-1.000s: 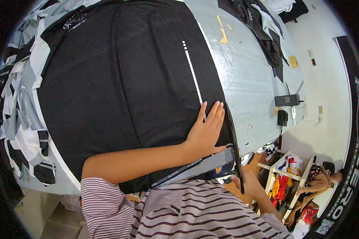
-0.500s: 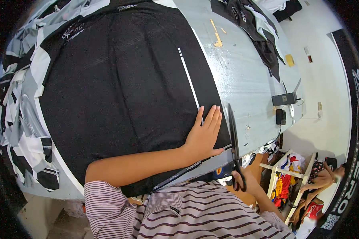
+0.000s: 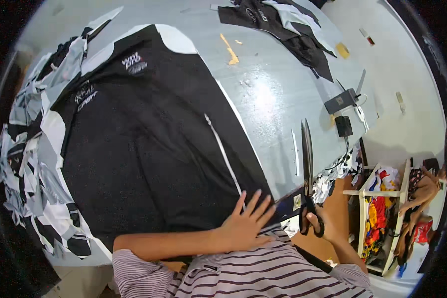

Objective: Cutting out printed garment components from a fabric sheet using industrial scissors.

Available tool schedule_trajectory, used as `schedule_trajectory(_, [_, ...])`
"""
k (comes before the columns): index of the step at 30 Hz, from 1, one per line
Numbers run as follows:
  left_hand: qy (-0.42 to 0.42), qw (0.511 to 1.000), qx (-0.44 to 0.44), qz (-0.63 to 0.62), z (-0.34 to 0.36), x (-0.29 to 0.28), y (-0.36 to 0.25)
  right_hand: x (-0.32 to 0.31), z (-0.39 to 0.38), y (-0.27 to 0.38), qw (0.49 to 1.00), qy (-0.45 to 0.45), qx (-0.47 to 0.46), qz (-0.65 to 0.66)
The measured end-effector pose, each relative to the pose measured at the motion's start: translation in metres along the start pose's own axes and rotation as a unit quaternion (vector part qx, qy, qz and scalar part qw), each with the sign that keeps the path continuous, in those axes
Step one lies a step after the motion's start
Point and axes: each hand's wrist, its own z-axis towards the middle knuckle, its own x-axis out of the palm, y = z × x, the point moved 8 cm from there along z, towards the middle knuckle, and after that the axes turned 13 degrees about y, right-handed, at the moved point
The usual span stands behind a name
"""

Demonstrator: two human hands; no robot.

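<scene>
My left hand (image 3: 244,226) lies with fingers spread on a large black fabric panel (image 3: 149,139) with white printed markings and a long white stripe, spread across the grey table (image 3: 263,139) near my body. My right hand (image 3: 317,226) grips large black-handled scissors (image 3: 307,154) just beyond the table's front edge, their long blades pointing away from me and upright in the picture, right of the panel. A thin white strip (image 3: 294,151) lies beside the blades. White backing pieces show around the panel's edges.
Grey, white and black scraps (image 3: 49,188) pile along the left. Dark fabric pieces (image 3: 273,25) lie at the far right of the tabletop. A dark box (image 3: 340,103) and charger (image 3: 343,125) with cables sit at the right edge. A wooden rack of coloured cloth (image 3: 377,218) stands beside a person (image 3: 417,193).
My view has shifted, showing more of the panel's top. The panel and my left hand appear lower. The scissors have risen clear of the panel's right edge, blades now fully in view.
</scene>
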Motion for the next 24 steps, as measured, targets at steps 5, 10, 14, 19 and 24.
schedule_trajectory(5, [-0.045,0.996,-0.013,0.078,0.006,-0.085,0.03,0.009,0.003,0.005,0.995,0.043,0.089,-0.002])
schedule_trajectory(10, [-0.146,0.957,-0.17,0.184,0.004,-0.112,0.113,0.012,0.007,-0.017,0.99,0.102,0.093,0.038])
schedule_trajectory(14, [-0.131,0.947,-0.203,0.214,-0.002,-0.105,0.132,0.015,-0.025,-0.057,0.96,0.182,0.143,0.158])
schedule_trajectory(19, [-0.103,0.948,-0.208,0.217,-0.003,-0.139,0.155,0.027,-0.035,-0.064,0.954,0.266,0.114,0.085])
schedule_trajectory(24, [-0.096,0.96,-0.207,0.162,0.013,-0.1,0.116,0.041,-0.024,-0.055,0.94,0.316,0.058,0.11])
